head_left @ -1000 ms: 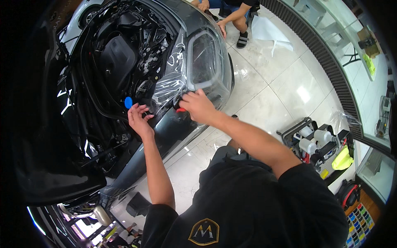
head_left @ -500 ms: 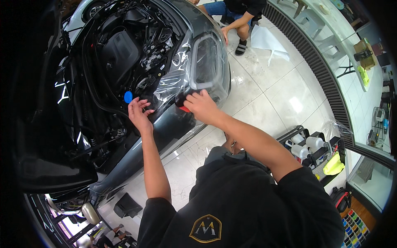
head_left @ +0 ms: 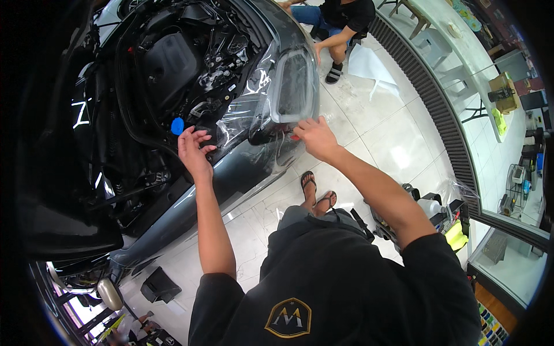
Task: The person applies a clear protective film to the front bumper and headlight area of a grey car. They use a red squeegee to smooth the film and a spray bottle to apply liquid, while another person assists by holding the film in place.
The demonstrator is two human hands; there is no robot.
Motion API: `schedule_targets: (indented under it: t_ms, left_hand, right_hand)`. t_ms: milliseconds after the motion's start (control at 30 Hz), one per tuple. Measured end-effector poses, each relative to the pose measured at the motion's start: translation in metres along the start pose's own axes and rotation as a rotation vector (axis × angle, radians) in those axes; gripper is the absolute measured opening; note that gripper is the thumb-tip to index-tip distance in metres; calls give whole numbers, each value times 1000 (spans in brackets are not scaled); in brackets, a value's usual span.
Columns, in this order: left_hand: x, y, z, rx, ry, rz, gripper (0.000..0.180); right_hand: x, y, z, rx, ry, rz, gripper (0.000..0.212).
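Note:
Clear film [head_left: 232, 126] lies shiny and wrinkled over the dark grey front fender [head_left: 248, 158] of a car, around the headlight [head_left: 293, 86]. My left hand [head_left: 195, 153] hovers at the inner edge of the fender, fingers apart and slightly curled, beside a blue cap [head_left: 178, 126] in the engine bay. Below the headlight's lower corner, my right hand [head_left: 317, 138] is closed on a small red squeegee [head_left: 296, 138], mostly hidden by the fingers. Its edge is at the bumper side.
The uncovered engine bay [head_left: 173, 63] spreads to the left. Beyond the bumper a co-worker [head_left: 340, 29] crouches, a hand near the car's front. White sheeting [head_left: 372, 69] lies on the tiled floor. A bottle cart [head_left: 433, 210] stands at my right, a black bin-like object [head_left: 161, 285] behind left.
My right hand has moved to the right with the red squeegee, from the fender side of the headlight toward the bumper. My left hand has stayed nearly in place.

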State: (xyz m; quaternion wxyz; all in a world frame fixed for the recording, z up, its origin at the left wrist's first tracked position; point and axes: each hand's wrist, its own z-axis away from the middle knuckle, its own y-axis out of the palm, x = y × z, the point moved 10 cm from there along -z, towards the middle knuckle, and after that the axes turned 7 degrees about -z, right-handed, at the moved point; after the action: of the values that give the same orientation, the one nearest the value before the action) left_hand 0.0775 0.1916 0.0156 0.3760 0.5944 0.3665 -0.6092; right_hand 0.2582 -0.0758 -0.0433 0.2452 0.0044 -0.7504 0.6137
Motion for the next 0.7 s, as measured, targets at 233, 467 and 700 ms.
schedule_targets:
  t_ms: [233,467,700]
  left_hand:
    - [1,-8,4,-9,-6,-17,31]
    - [8,-9,1,21,-28,48,35]
    - [4,-2,4,17,-22,27,32]
  right_hand:
    - [103,-27,-41,-106,-298,-54,17]
    - [76,-39,-14,-230,-268,-58,20]
    - [36,-5,6,-172,-106,-46,25]
